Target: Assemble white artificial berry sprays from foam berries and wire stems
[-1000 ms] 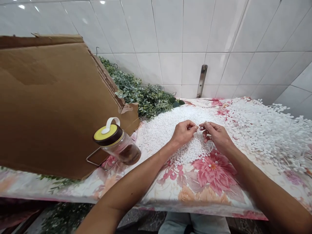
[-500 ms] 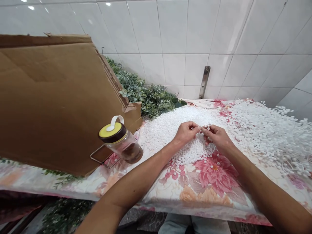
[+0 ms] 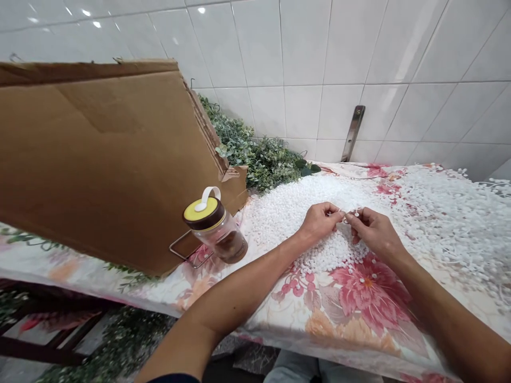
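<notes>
Over the front part of a heap of small white beads (image 3: 279, 207), my left hand (image 3: 321, 222) and my right hand (image 3: 375, 231) meet fingertip to fingertip. Both are closed in a pinch on a small white beaded sprig (image 3: 356, 214), which is mostly covered by the fingers. One white tip sticks out above my right fingers. To the right of my right hand spreads a pile of white beaded sprigs (image 3: 451, 218) with thin stems.
A flowered tablecloth (image 3: 287, 314) covers the table. On the left stand a large cardboard box (image 3: 99, 170) and a jar with a yellow lid (image 3: 217, 229), beside a metal wire frame (image 3: 179, 247). Green artificial foliage (image 3: 263, 162) lies against the tiled wall (image 3: 303, 42).
The view has turned slightly left, so everything sits further right in the picture. Both hands stay pinched together over the beads, with only small finger shifts.
</notes>
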